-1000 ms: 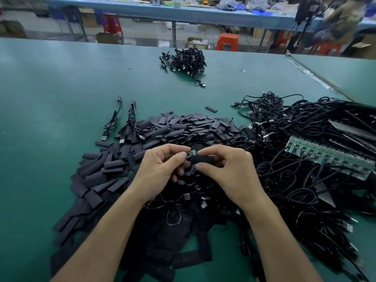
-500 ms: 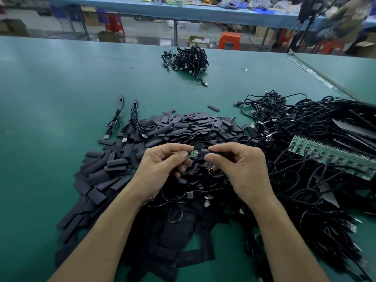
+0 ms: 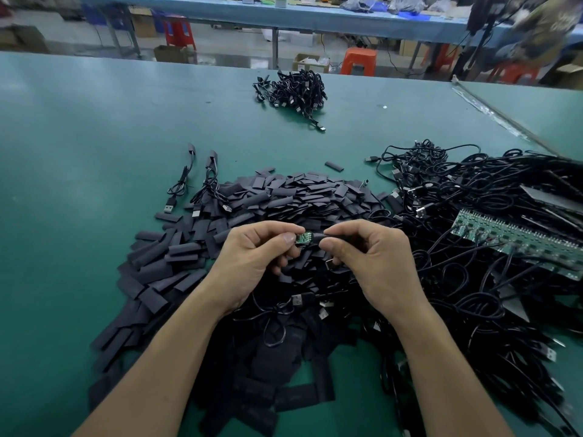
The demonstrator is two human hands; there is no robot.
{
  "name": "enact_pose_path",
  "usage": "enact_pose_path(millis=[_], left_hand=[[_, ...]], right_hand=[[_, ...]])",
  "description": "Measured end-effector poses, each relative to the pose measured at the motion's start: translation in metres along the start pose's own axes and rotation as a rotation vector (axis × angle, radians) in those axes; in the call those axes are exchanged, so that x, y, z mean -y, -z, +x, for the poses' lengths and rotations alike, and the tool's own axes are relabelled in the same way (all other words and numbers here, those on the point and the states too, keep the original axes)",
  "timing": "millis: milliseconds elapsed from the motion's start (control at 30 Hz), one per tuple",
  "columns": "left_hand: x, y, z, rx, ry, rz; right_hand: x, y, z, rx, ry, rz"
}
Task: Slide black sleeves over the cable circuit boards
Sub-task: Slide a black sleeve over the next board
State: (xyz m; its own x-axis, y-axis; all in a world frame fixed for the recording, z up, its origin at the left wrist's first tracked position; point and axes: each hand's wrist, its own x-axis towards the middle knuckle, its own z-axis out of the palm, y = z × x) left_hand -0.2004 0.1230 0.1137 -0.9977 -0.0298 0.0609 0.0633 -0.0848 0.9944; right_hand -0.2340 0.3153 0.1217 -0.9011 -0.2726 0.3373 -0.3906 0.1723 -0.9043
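Two hands over sleeve heap: left hand pinches green board, right hand pinches black sleeve touching board's right end. Cable tangle at right on table.

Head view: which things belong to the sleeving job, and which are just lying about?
In the job: left hand, right hand, circuit board, sleeve, sleeve pile, cable heap.
Lying about: far cable bundle, orange stool, cardboard box.

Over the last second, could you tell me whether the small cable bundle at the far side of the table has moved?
No. The cable bundle keeps the same spacing from the lone sleeve on the table.
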Motion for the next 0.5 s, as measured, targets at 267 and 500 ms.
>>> enact_pose_path(millis=[267, 500], left_hand=[[-0.0007, -0.0003, -0.0001, -0.017, 0.03, -0.003], [0.0007, -0.0009, -0.0001, 0.007, 0.031, 0.028]], right_hand=[[0.0003, 0.0012, 0.0002, -0.003, -0.006, -0.022], [-0.0039, 0.0005, -0.0007, 0.029, -0.015, -0.071]])
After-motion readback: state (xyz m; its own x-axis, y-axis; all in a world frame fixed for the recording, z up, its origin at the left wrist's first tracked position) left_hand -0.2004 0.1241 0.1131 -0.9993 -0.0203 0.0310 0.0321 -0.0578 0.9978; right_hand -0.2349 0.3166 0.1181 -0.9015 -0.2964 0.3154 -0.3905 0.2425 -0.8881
